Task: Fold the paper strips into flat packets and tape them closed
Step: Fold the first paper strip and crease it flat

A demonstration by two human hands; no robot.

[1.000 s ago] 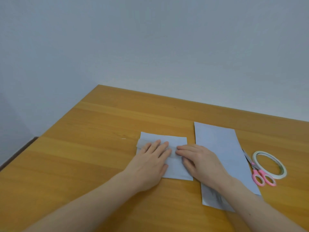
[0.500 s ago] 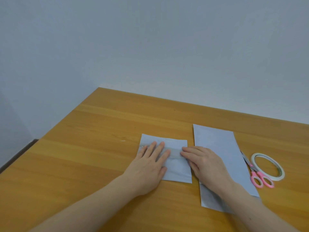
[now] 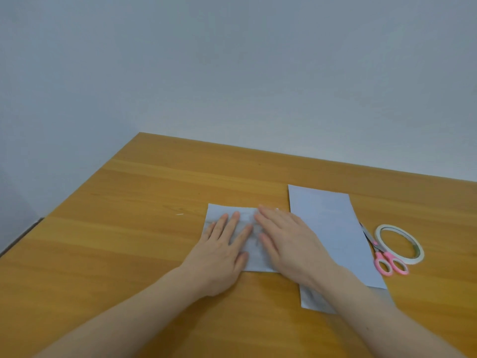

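On the orange-brown wooden bench (image 3: 129,241) a folded pale blue-grey paper packet (image 3: 227,211) lies flat near the middle, with both hands pressed on top of it. The left hand (image 3: 222,257) lies palm down with its fingers (image 3: 233,220) straight and slightly spread, gripping nothing. The right hand (image 3: 289,244) also lies flat, fingers straight and together, covering the packet's right part, so that its right edge and most of its near edge are hidden. Any crease or layers under the palms cannot be made out. Just to the right, an unfolded long pale blue-grey paper strip (image 3: 327,228) lies lengthwise; the right forearm crosses and hides its near left part. Beside the strip, pink-handled scissors (image 3: 384,257) lie with their blade tips tucked against the strip's edge, and touching them is a white ring-shaped roll of tape (image 3: 398,242).
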